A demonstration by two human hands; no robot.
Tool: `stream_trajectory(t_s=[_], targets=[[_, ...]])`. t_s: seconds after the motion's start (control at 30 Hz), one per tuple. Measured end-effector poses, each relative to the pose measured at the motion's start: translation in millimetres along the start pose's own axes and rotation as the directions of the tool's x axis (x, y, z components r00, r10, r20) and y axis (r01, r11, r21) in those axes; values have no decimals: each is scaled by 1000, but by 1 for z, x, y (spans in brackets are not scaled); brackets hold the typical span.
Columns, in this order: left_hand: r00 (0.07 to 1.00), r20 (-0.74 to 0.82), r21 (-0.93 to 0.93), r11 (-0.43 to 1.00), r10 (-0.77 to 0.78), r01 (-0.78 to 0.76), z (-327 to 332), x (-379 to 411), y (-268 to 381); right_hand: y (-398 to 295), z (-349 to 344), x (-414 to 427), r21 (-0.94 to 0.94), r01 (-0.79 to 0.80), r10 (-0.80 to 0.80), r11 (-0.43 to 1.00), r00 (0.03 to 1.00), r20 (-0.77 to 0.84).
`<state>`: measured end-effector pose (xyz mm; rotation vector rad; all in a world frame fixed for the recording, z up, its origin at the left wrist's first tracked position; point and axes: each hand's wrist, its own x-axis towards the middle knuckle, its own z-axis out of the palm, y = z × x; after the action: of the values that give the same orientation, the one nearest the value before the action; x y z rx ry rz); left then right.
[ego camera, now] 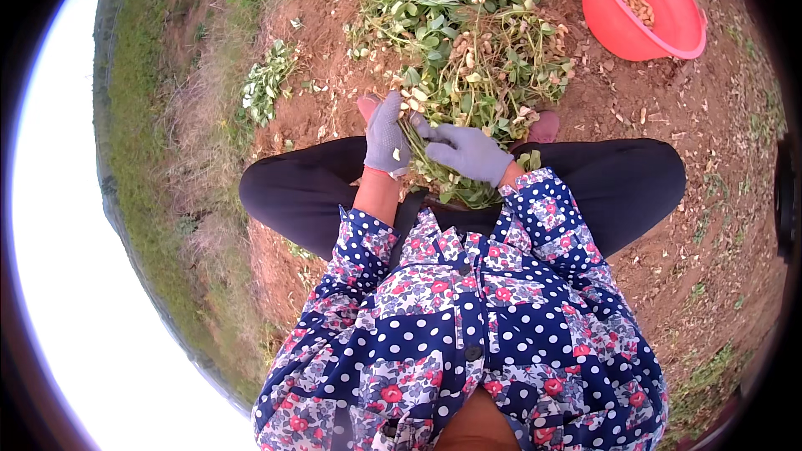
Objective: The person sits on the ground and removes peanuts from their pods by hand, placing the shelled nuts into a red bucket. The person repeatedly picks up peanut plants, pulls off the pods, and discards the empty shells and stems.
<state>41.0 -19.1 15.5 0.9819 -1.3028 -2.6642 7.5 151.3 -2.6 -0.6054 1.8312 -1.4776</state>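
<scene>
A pulled peanut plant (426, 160) lies between my gloved hands, its leafy end towards my lap. My left hand (385, 138), in a grey knit glove, closes on the plant near its root end, thumb uppermost. Pale peanut pods (413, 99) show just beyond that thumb. My right hand (470, 153), gloved alike, curls over the stems from the other side. Its fingertips are partly hidden among stems and pods. Directly ahead spreads a heap of peanut plants (438, 31) with leaves, roots and pods still attached.
A red plastic tub (680, 31) with loose peanuts (635, 5) inside stands at the upper right. A small clump of leaves (268, 82) lies on bare soil (301, 116) to the left. My bent legs (608, 185) frame the work area; grass (150, 156) grows farther left.
</scene>
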Motion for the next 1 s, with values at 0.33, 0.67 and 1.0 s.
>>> stream_trajectory(t_s=[0.33,0.67,1.0], targets=[[917,351,-189,945,-189,267,11,-6,-5,-20,-18,1,31,349,-305,937,855,-419],[953,256,-111,975,-159,193,19,-7,-8,6,-14,9,160,-60,112,985,934,-338],[963,149,-15,974,-223,227,16,-7,-7,-27,-2,1,400,123,-36,908,975,-218]])
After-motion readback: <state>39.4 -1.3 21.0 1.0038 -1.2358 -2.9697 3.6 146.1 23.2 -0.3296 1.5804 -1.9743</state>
